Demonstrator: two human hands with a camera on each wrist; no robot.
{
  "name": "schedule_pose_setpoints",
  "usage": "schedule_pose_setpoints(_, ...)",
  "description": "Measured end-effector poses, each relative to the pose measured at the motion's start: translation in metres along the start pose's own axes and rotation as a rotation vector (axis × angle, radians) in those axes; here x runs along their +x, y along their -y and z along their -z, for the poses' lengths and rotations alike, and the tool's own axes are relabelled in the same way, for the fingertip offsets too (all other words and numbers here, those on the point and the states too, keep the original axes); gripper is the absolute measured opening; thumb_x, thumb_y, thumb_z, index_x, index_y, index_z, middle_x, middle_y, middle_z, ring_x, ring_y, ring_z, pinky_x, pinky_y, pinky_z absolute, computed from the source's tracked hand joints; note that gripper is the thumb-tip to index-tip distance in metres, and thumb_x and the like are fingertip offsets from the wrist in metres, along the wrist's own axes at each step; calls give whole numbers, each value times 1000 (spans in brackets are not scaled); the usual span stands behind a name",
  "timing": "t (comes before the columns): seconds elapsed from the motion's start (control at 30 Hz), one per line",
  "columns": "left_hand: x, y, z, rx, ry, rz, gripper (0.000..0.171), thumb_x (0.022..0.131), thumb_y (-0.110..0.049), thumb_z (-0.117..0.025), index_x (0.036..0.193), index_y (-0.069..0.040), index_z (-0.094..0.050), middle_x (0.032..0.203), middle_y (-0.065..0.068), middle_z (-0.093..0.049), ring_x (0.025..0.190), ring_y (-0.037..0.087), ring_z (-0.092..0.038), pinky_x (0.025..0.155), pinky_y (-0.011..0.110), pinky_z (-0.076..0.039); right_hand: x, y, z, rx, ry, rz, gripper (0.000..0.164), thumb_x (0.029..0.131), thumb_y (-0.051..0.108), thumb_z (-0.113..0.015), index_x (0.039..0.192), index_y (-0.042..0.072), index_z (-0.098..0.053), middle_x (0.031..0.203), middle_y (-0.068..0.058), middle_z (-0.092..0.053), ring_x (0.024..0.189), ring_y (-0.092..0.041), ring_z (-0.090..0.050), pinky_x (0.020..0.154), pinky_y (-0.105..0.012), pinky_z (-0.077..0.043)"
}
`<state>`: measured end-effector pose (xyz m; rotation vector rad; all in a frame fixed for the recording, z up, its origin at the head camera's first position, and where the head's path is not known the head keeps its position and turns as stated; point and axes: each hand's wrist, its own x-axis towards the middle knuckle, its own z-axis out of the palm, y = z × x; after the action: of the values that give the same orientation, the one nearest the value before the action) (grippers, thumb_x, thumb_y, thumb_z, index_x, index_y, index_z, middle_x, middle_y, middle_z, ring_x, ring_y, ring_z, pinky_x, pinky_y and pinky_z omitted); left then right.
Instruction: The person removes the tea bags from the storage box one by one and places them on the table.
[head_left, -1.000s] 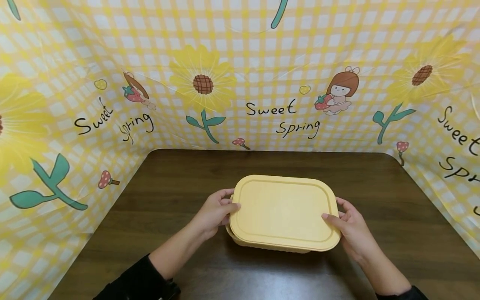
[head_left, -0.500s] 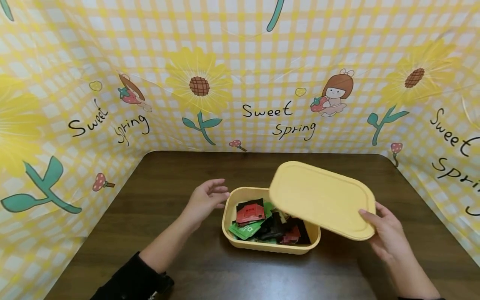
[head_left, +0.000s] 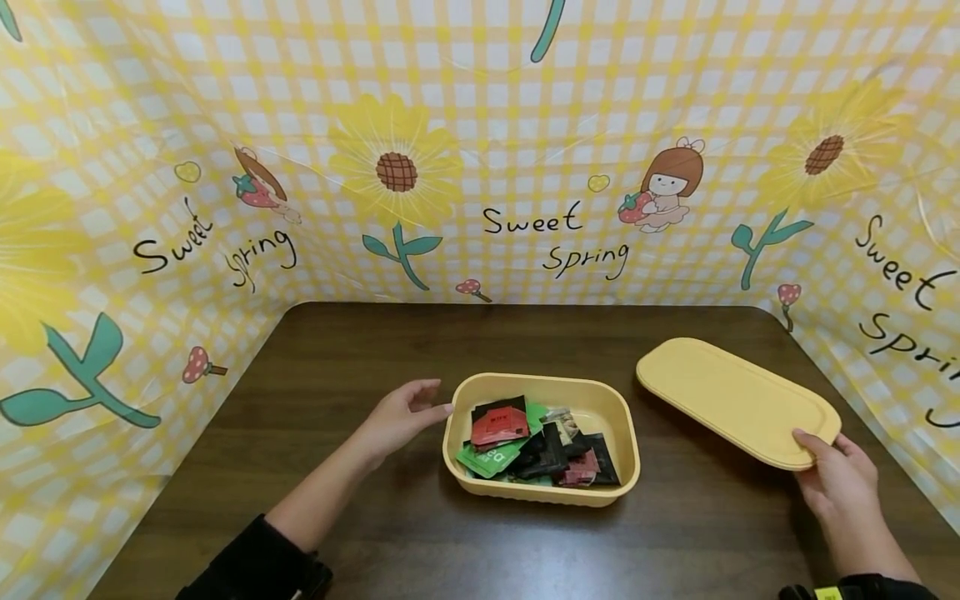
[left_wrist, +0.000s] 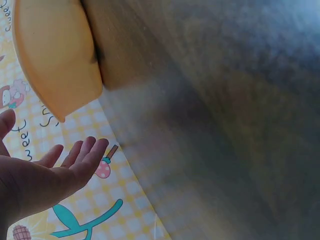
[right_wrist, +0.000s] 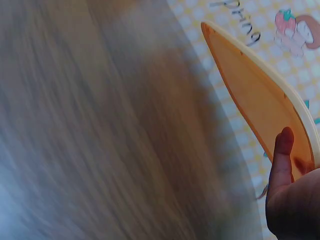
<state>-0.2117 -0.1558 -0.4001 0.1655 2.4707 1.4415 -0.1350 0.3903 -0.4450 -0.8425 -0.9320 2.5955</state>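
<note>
A yellow rectangular box (head_left: 542, 495) with rounded corners stands uncovered on the table, holding several small sachets: a red one (head_left: 498, 423), a green one (head_left: 487, 457) marked with letters ending in "ea", and black ones (head_left: 546, 452). My right hand (head_left: 842, 477) pinches the yellow lid (head_left: 738, 400) by its near right corner, thumb on top and fingers beneath, tilted in the air right of the box. In the right wrist view the lid's underside (right_wrist: 265, 100) shows. My left hand (head_left: 401, 421) is beside the box's left end with fingers loosely extended; its thumb tip is close to the rim.
The dark wooden table (head_left: 360, 342) has a rounded far edge. A yellow checked cloth (head_left: 525, 108) printed with flowers and "Sweet Spring" hangs around its back and sides.
The lid came off the box, left my left hand and moved right in my right hand, uncovering the sachets. My left hand let go and drew slightly left.
</note>
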Motion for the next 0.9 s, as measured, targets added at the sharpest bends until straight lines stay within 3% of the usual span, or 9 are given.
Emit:
schedule_pose_setpoints(0.1,0,1,-1,-6,12,10,67,100,-33,-69,155,-1,-46,153,26,-51,139,43,-53,112,58,-47,6,3,-2,-5,-124,5,73,94,-15,-62,148,32,-50,107,20,-71,86,4,-70,69,-19,-60)
schedule_pose_setpoints(0.17,0,1,-2,-11,21,15,67,101,-33,-69,154,0,-46,152,27,-51,139,43,-53,111,58,-48,9,4,-3,-32,-178,7,88,92,-14,-66,161,32,-35,127,23,-64,84,6,-68,68,-18,-59)
schedule_pose_setpoints(0.33,-3,1,-5,-40,35,34,66,101,-32,-68,154,1,-46,151,28,-52,138,43,-54,106,55,-52,13,6,-1,-286,-221,-3,89,97,-2,-66,167,26,-18,163,20,-28,74,13,-62,66,-13,-56)
schedule_pose_setpoints(0.4,-4,1,-6,-57,41,42,66,101,-31,-68,154,2,-45,150,28,-53,136,42,-55,102,54,-55,14,8,1,-484,-226,10,84,99,4,-63,167,16,-15,146,23,-50,68,14,-59,64,-12,-55)
schedule_pose_setpoints(0.47,-4,1,-6,-75,46,49,65,102,-30,-68,154,2,-45,148,28,-54,135,41,-55,100,53,-56,14,11,2,-698,-231,34,80,100,10,-60,166,2,-15,110,15,-66,61,12,-58,61,-13,-55)
schedule_pose_setpoints(0.57,-4,3,-7,-85,49,47,64,102,-29,-67,153,3,-45,147,29,-54,135,41,-55,99,52,-57,14,15,3,-1001,-220,97,71,99,14,-60,156,-17,-29,69,10,-53,55,3,-58,56,-20,-55)
schedule_pose_setpoints(0.7,-4,6,-8,-92,55,37,64,102,-28,-67,153,4,-45,147,29,-54,135,42,-55,99,52,-57,12,19,4,-1284,-222,147,47,95,16,-58,121,-23,-55,63,-1,-54,54,-13,-55,52,-29,-50)
schedule_pose_setpoints(0.8,-4,7,-10,-99,64,29,63,102,-28,-67,152,5,-46,146,29,-54,133,41,-57,98,51,-58,11,21,6,-1417,-219,154,30,93,17,-56,87,-12,-61,59,-4,-53,53,-20,-50,51,-33,-45)
schedule_pose_setpoints(0.9,-3,7,-11,-101,73,21,63,102,-28,-67,152,5,-46,145,29,-56,131,41,-59,96,50,-59,11,23,8,-1569,-168,177,35,94,21,-54,85,-12,-60,59,-6,-53,52,-21,-51,51,-33,-46)
